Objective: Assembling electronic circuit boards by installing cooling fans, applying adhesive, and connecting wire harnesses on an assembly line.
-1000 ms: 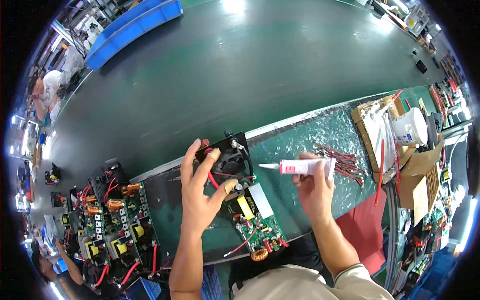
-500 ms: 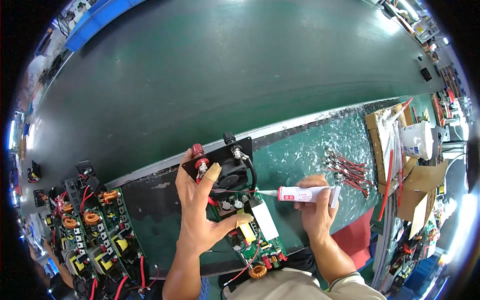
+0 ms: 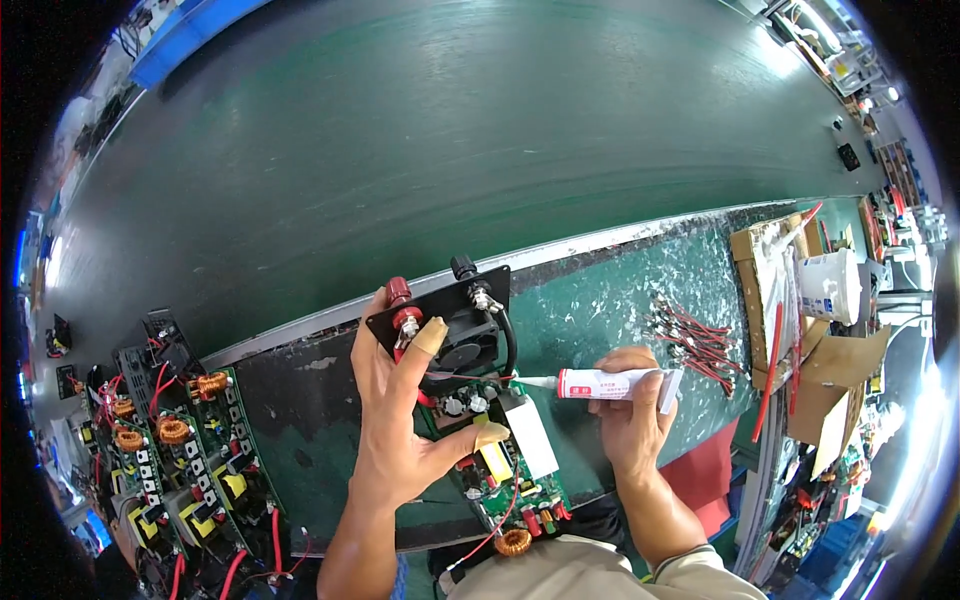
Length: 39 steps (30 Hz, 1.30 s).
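My left hand grips a black end panel that carries a fan, a red terminal post and a black one. Wires join the panel to a green circuit board, which has a white plate, yellow-wrapped transformer and copper coil. The left thumb rests over the board's components. Finger cots cover its thumb and a fingertip. My right hand is closed round a white and red glue tube. The tube lies level, its nozzle pointing left at the wires between fan and board.
Several similar circuit boards stand at the left. A bundle of red and black wires lies right of my right hand. Beyond it are a cardboard box, a white tub and red tubing. A wide dark belt runs past the metal bench edge.
The view has shifted slightly, and the boards at the left sit a little further left. Both hands keep their grip, and the tube's nozzle stays at the same wires.
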{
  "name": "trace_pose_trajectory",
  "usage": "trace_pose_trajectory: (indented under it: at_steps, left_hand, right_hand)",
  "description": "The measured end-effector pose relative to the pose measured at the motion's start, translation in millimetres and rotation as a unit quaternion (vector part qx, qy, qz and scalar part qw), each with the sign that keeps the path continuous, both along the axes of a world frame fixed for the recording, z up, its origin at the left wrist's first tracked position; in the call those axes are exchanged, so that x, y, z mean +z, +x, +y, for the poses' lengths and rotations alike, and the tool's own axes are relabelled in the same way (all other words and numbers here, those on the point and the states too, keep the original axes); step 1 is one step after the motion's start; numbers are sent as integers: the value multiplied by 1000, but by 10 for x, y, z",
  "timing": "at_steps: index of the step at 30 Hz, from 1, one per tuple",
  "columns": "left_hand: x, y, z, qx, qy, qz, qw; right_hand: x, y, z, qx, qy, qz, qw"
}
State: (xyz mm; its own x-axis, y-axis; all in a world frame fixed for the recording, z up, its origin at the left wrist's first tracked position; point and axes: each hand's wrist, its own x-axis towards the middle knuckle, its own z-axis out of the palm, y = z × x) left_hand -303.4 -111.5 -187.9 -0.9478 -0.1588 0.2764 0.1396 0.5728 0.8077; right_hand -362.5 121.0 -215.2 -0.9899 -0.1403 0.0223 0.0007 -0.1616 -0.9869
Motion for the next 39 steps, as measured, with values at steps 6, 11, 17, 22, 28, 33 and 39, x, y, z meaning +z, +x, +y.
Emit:
trace_pose_trajectory:
  at_steps: [6, 11, 17, 22, 28, 33, 39]
  left_hand:
    - [-3, -23, 0, -6, 21, 12, 1000]
    - [-17, -20, 2, -8, 25, 14, 1000]
    - [-30, -9, 8, -7, 32, 2, 999]
    - [24, 25, 2, -7, 29, 5, 1000]
    - [63, -107, -99, 92, 54, 103, 989]
    - [412, -456, -166, 20, 55, -35, 998]
    - [320, 138, -435, 140, 29, -56, 988]
  right_hand:
    - [-7, -2, 2, -3, -3, -5, 1000]
    - [-8, -19, 4, -2, -8, 4, 1000]
    - [11, 11, -11, -21, 9, -6, 1000]
    - [29, 56, -25, -15, 10, -9, 1000]
    - [268, -278, 312, -137, -97, -10, 986]
    - [327, -1039, 700, -174, -59, -56, 981]
    - [508, 135, 903, -134, 224, 3, 965]
